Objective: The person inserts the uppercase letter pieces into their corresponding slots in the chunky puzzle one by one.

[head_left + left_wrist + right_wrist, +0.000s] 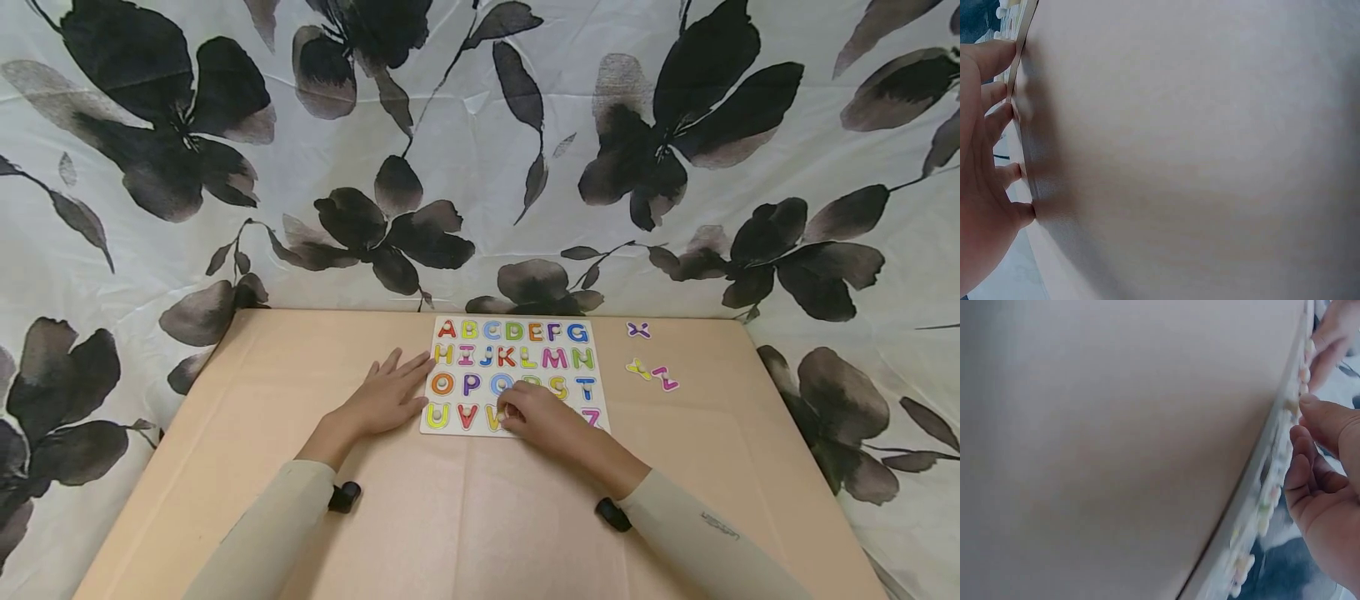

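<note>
Alphabet puzzle board (517,375) lies flat near the far middle of the tabletop (480,508), most letters seated. Your right hand (542,417) curls over the bottom row, its grip narrowed on a small peg of a letter piece beside the W; which piece, you cannot tell. Your left hand (386,396) lies flat, fingers straight, against the board's left edge. Judge the pieces light, stiff and thin: pinch them by the peg. Loose X (638,330), Y (638,367) and Z (665,379) lie right of the board.
</note>
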Available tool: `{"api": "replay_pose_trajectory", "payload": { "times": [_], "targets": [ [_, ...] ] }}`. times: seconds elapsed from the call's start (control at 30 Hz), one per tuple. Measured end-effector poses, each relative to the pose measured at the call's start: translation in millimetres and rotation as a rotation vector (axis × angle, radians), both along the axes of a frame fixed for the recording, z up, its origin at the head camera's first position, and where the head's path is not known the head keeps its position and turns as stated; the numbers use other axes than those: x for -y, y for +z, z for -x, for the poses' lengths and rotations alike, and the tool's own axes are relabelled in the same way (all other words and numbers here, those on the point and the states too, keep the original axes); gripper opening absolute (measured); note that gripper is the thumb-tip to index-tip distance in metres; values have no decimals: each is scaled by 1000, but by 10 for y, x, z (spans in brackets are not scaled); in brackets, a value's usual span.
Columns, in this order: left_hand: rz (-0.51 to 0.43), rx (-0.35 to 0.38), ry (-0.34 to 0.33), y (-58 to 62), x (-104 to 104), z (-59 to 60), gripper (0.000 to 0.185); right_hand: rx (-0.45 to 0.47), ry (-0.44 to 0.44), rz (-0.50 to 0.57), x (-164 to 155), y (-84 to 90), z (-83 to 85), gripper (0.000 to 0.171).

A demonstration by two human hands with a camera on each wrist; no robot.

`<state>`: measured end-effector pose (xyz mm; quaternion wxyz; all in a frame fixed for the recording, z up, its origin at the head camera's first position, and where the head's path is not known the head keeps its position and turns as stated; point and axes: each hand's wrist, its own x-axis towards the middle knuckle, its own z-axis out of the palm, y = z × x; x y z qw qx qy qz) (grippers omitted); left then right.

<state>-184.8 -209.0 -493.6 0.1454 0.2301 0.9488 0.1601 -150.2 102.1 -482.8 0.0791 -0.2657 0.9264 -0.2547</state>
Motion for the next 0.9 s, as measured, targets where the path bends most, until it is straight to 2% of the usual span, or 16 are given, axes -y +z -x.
{"api": "replay_pose_trajectory", "payload": {
  "times": [0.33, 0.6, 0.73, 0.9],
  "targets": [
    [8, -7, -6, -12, -4, 13, 69, 21, -105, 18, -582, 92, 105, 13],
    [9, -4, 2, -10, -4, 14, 69, 82, -274, 4, -1137, 85, 167, 18],
    [6, -7, 3, -16, 5, 5, 69, 58, -331, -2, -1387, 67, 243, 21],
    [-2, -13, -1, -28, 4, 4, 69, 9, -398, -32, -1686, 75, 418, 26]
  ]
}}
